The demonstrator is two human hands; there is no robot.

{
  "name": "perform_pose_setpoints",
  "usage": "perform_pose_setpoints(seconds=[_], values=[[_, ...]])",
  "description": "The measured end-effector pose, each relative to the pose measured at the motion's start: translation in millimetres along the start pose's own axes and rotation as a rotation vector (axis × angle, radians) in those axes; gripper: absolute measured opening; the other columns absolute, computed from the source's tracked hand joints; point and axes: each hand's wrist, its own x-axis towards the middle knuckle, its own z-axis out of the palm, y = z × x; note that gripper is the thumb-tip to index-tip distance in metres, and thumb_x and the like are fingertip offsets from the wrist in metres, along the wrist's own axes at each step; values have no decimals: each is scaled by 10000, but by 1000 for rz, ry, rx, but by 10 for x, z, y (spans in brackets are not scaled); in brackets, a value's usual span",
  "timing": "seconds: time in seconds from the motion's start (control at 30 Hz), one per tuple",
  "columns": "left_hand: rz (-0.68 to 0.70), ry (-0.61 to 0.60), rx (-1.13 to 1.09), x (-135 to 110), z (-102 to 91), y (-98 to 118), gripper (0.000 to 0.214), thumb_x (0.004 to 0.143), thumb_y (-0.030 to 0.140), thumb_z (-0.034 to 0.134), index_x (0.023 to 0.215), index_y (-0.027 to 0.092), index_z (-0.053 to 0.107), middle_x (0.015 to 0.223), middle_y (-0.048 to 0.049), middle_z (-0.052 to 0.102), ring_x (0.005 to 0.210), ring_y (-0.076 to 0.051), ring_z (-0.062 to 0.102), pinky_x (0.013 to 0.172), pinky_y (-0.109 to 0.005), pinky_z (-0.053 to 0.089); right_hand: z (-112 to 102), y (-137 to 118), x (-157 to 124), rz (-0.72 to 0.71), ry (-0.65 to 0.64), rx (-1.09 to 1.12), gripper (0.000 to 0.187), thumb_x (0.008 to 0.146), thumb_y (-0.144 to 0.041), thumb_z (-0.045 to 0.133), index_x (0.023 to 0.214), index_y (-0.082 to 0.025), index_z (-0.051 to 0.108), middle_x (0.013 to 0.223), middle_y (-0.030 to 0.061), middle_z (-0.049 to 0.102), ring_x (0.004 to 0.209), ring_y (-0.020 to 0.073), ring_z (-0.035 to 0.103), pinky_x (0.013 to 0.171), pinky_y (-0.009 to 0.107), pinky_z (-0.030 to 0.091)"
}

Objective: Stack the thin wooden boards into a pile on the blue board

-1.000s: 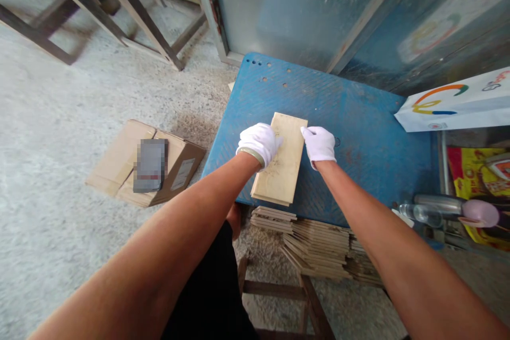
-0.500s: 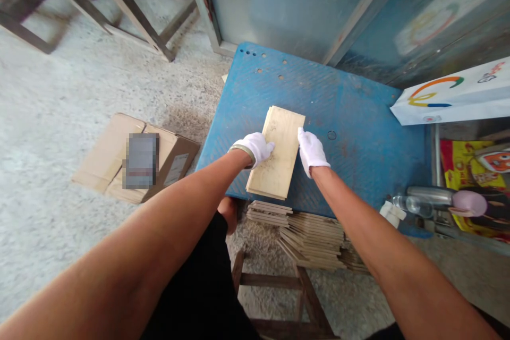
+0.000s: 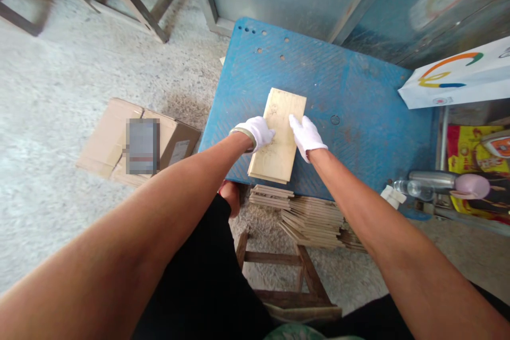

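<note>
A small stack of pale wooden boards (image 3: 279, 138) lies on the blue tabletop (image 3: 358, 117), its edges slightly out of line. My left hand (image 3: 257, 133), in a white glove, grips the stack's left edge with the thumb on the top board. On the opposite side, my gloved right hand (image 3: 306, 135) rests at the right edge. Its fingers are stretched out and reach onto the top face. Dark knots and specks mark the top board near my left thumb.
Several more boards (image 3: 311, 220) are piled below the table's near edge, beside a wooden stool (image 3: 273, 259). A cardboard box (image 3: 109, 133) with a blurred item stands on the floor at left. At right are a white printed bag (image 3: 450, 77), a steel flask (image 3: 430, 178) and a clear bottle (image 3: 414, 190).
My right hand has shifted from the boards' right edge onto the top face, fingers now stretched out. The left hand keeps its grip. The whole view has tilted slightly downward.
</note>
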Motion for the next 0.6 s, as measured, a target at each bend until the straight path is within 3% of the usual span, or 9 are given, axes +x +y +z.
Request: perform_pose_setpoints(seconds=[0.13,0.3,0.43,0.6], values=[[2,-11,11,-43,-53,1,590,860,483,459,1236,41,566,1183,-200,608,1104,-307,573,906,-354,454,-147,-80,-321,-16,96,45,699,820,-590,517,1306,-93,450,1263,168,549,1181,269,510,1035,452,373],[55,-61,0,-155,-158,-44,586,844,511,486,1228,77,577,1164,-159,622,1052,-273,593,885,-327,456,-290,140,-1407,-53,143,99,592,869,-505,484,1327,-130,472,1222,140,598,1090,213,593,1000,393,447],[57,-60,15,-234,-197,-96,612,843,548,479,1238,89,564,1182,-162,611,1054,-277,588,893,-345,452,-177,464,-2213,116,24,-69,578,878,-458,445,1325,-94,486,1246,165,588,1086,235,599,998,397,445],[57,-3,24,-251,-175,-157,632,843,532,487,1266,65,542,1205,-194,590,1103,-303,562,914,-372,442,-18,490,-2551,163,-131,-384,606,890,-356,389,1408,-41,368,1413,166,429,1260,286,458,1034,426,388]])
